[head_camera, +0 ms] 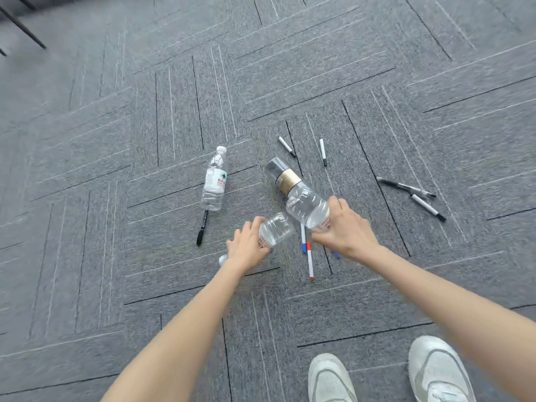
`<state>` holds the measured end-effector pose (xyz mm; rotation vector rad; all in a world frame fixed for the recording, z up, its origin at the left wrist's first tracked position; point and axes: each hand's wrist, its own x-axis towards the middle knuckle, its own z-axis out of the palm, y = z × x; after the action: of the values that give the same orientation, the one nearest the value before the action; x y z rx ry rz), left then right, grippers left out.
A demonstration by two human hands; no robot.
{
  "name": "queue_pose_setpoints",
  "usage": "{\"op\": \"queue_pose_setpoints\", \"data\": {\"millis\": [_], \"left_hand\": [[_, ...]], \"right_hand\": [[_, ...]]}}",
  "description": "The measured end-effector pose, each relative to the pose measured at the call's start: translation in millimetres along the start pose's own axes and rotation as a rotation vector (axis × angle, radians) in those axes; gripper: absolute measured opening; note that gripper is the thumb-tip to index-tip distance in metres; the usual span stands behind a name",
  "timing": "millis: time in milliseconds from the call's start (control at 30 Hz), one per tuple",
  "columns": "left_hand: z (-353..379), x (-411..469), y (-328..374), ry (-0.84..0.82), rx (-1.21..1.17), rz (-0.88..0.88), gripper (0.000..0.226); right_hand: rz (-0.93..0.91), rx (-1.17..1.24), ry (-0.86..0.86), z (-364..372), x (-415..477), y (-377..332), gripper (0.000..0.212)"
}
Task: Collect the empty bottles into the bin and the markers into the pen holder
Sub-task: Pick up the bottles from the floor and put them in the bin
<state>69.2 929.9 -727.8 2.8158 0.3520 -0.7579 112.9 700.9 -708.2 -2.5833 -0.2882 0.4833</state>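
Note:
My left hand grips a clear empty bottle around its middle, its white cap poking out below the wrist. My right hand grips a second clear bottle. A dark bottle with a gold label lies just beyond that one. A third clear bottle lies on the carpet to the left, with a black marker below it. Red and blue tipped markers lie between my hands. Two white markers lie farther out, and a black pen and marker lie at the right.
Grey carpet tiles cover the whole floor. My two white shoes stand at the bottom right. Dark chair legs show at the top left corner. No bin or pen holder is in view.

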Motion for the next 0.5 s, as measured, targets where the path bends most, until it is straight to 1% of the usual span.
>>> {"op": "queue_pose_setpoints", "data": {"millis": [133,200,267,400,500], "left_hand": [[-45.7,-14.1,23.5,0.058,-0.091,0.040,0.071],[-75.8,-24.1,41.9,0.110,-0.151,0.067,0.071],[-109.8,-36.4,60.8,0.162,-0.229,0.105,0.069],[-177.1,-73.3,104.5,0.219,-0.381,0.188,0.071],[-226.1,-115.5,140.0,0.265,-0.470,0.251,0.072]], "right_hand": [[0.003,0.031,0.060,-51.5,-1.7,-19.0,0.055],[0.006,0.074,0.117,-85.1,-4.4,-27.8,0.060],[0.015,0.100,0.171,-123.0,-12.1,-37.5,0.059],[0.078,0.187,0.272,-206.3,-47.0,-57.6,0.051],[0.113,0.237,0.338,-261.9,-87.5,-70.2,0.053]]}}
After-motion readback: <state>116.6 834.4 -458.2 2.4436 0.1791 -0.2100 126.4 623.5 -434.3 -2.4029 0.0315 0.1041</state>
